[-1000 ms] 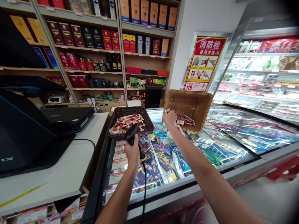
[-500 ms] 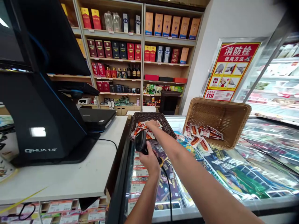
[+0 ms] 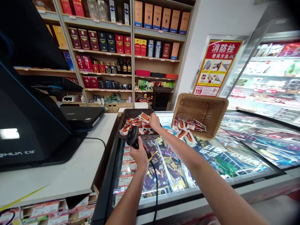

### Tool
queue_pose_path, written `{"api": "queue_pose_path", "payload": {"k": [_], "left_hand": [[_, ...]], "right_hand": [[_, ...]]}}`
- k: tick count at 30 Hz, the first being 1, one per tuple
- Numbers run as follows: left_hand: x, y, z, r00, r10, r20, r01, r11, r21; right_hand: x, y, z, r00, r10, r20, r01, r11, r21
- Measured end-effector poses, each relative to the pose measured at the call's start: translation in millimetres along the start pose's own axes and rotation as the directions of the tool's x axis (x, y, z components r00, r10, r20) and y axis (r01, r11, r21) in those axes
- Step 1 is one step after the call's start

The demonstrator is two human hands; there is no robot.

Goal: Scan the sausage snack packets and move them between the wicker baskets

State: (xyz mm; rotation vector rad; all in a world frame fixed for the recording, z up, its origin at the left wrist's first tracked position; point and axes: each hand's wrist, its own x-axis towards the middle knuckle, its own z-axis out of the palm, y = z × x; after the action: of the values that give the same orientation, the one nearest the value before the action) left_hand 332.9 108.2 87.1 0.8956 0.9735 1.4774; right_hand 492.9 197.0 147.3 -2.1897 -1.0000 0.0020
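Note:
My left hand is wrapped round the handle of a black barcode scanner, its cable hanging down over the freezer glass. The scanner's head is at the near side of a dark wicker basket. Several small packaged sausages lie heaped in that basket. At its right side, my right hand pinches one sausage packet by its end, above the heap. To the right, a tan wicker basket is tipped toward me. Several sausage packets lie inside, and others spill over its front edge.
Both baskets rest on a glass-topped freezer with packaged goods beneath. On the left, a white counter carries a large black checkout terminal. Behind stand shelves of boxed bottles. A fire-hydrant poster hangs on the wall.
My right hand has drawn back from the heap toward the basket's right side, and a sausage packet now shows in its fingers. The scanner stays in my left hand. The view has shifted right.

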Motion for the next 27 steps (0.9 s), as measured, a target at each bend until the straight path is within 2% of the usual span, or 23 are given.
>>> {"api": "queue_pose_path", "payload": {"k": [2,3,6,9,11,14,17,20,27], "left_hand": [[-1.3,-2.9,0.2,0.997,0.043,0.068,-0.047,0.997,0.055],[-2.1,-4.3,0.1,0.992,0.065,0.109,-0.076,0.993,0.092],[-5.1,-6.6,-1.2,0.959,0.114,0.258,-0.179,0.954,0.24],[-9.6,-3.8,-2.0,0.903,0.117,0.413,-0.271,0.902,0.337],[-13.2,-0.1,-1.5,0.86,0.079,0.503,-0.281,0.897,0.34],[-17.3,4.1,0.5,0.817,0.0,0.577,-0.232,0.916,0.329],[-17.5,3.9,1.8,0.805,-0.04,0.591,-0.201,0.92,0.336],[-15.1,1.1,1.3,0.791,-0.042,0.61,-0.215,0.915,0.342],[-14.2,-4.2,-0.3,0.765,-0.044,0.642,-0.273,0.882,0.385]], "right_hand": [[-19.1,30.1,-19.1,0.984,-0.154,-0.093,0.15,0.987,-0.051],[-29.5,47.3,-26.8,0.959,-0.239,-0.152,0.227,0.969,-0.095],[-59.9,100.8,-42.0,0.832,-0.428,-0.354,0.368,0.902,-0.226],[-82.5,144.8,-47.4,0.694,-0.491,-0.527,0.413,0.87,-0.267],[-90.6,163.6,-48.1,0.64,-0.476,-0.603,0.415,0.875,-0.25],[-93.0,177.2,-48.6,0.64,-0.399,-0.657,0.376,0.908,-0.186],[-89.8,181.2,-50.9,0.685,-0.331,-0.65,0.318,0.937,-0.142],[-87.9,182.7,-53.8,0.721,-0.318,-0.616,0.304,0.944,-0.131],[-89.7,181.6,-55.7,0.718,-0.323,-0.617,0.302,0.943,-0.142]]}}
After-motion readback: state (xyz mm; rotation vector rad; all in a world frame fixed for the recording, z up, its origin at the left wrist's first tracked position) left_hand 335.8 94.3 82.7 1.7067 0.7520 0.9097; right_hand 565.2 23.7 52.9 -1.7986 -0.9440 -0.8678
